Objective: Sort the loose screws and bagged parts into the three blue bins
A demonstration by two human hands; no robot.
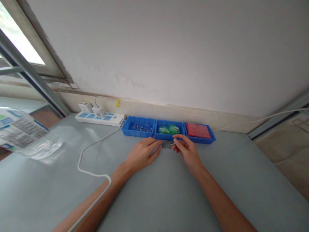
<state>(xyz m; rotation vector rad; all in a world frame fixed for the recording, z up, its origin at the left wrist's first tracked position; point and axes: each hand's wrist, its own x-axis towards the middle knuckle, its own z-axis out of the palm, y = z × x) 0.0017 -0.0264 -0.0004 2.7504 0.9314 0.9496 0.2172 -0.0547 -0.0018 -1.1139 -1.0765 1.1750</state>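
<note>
Hands are meeting at the table's far edge, right in front of three blue bins. The left hand [142,153] is lying flat, fingers spread toward a small heap of screws [166,145], seemingly steadying or fencing in the pile. The right hand [187,149] is pinching thumb to fingertip over that same heap, closing on what looks like one screw, though it is too small to be sure. The heap is sitting on the grey table [169,193], just short of the middle bin [169,130] with its green bits. The left bin [138,126] is holding loose screws, close by for easy reach; the right bin [199,131] is showing red sheets. A power strip [98,117] is lying near the wall, its white cable [93,146] trailing across the left forearm.
</note>
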